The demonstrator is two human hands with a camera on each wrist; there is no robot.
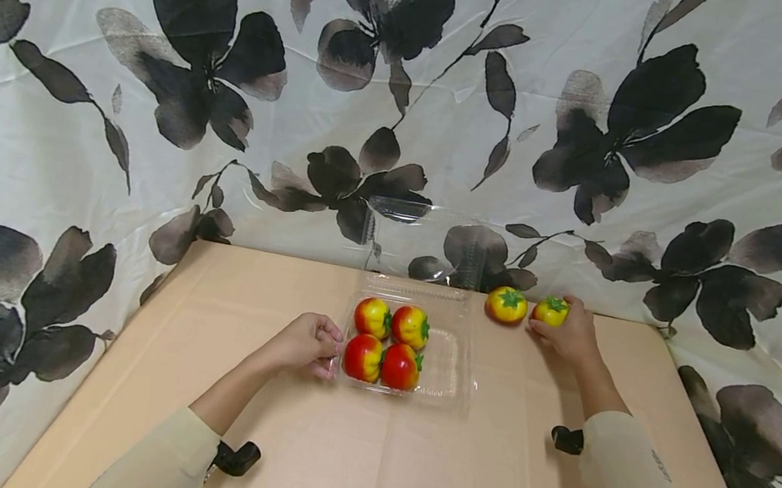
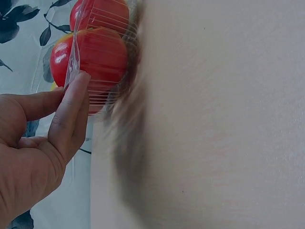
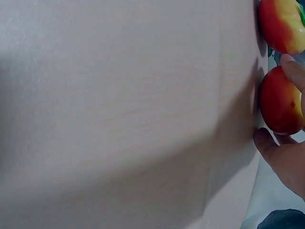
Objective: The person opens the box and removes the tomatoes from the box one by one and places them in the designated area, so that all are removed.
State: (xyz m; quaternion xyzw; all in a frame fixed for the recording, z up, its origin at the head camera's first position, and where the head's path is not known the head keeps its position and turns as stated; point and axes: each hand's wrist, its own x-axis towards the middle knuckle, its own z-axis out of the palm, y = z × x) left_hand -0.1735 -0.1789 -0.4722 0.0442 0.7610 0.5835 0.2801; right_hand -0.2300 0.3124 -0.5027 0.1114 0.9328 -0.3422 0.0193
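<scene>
A clear plastic clamshell box (image 1: 445, 362) lies on the table with its lid (image 1: 429, 241) raised at the back. Several red-and-yellow fruits with green leafy tops (image 1: 364, 358) fill its left part, in two rows. At the box's left edge, my left hand (image 1: 306, 343) pinches the rim between thumb and fingers, which the left wrist view shows close up. My right hand (image 1: 570, 334) grips another such fruit (image 1: 550, 311) near the table's far edge, thumb on one side and fingers on the other. Just left of it sits a second loose fruit (image 1: 506, 305).
The tan table (image 1: 313, 460) has its far edge just behind the loose fruits. A white cloth with dark flowers (image 1: 482, 140) hangs behind and shows along both sides. The transparent lid stands up between the hands, at the back.
</scene>
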